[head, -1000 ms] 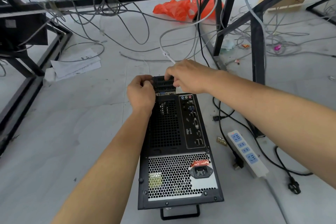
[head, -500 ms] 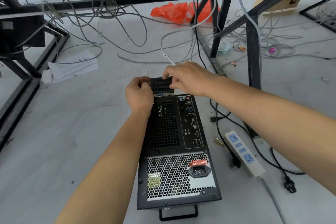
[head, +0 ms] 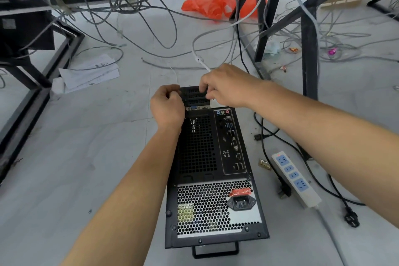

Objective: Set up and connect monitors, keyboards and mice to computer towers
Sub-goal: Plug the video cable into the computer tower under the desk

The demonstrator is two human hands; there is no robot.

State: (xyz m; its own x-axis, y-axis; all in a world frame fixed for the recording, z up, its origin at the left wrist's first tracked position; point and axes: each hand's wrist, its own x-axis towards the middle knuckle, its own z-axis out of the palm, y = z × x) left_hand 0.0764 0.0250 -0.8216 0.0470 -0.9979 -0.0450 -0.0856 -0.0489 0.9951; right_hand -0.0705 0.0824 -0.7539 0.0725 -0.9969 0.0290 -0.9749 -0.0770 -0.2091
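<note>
A black metal frame (head: 32, 93) stands at the left edge of the floor (head: 64, 168). Some white papers (head: 90, 73) lie on the floor just beside it.

Next comes the left hand (head: 167, 107). Its fingers are curled tight, and it grips the far left corner of the computer tower (head: 207, 157). The tower is black and lies flat in the middle of the floor, with its back side facing up. Its plug holes run down the right side of that back.

The right hand (head: 228, 88) is at the far end of the tower too, near the left hand. Its fingers are bent and they pinch a white plug (head: 214, 103) against the back of the tower. A white cable (head: 199, 58) goes up and away from this hand.

Far behind the hands, an orange bag (head: 211, 6) lies on the floor.

To the right of the tower lies a white power strip (head: 294, 179) with blue sockets. A black plug (head: 352, 220) lies near the right edge of the floor.
</note>
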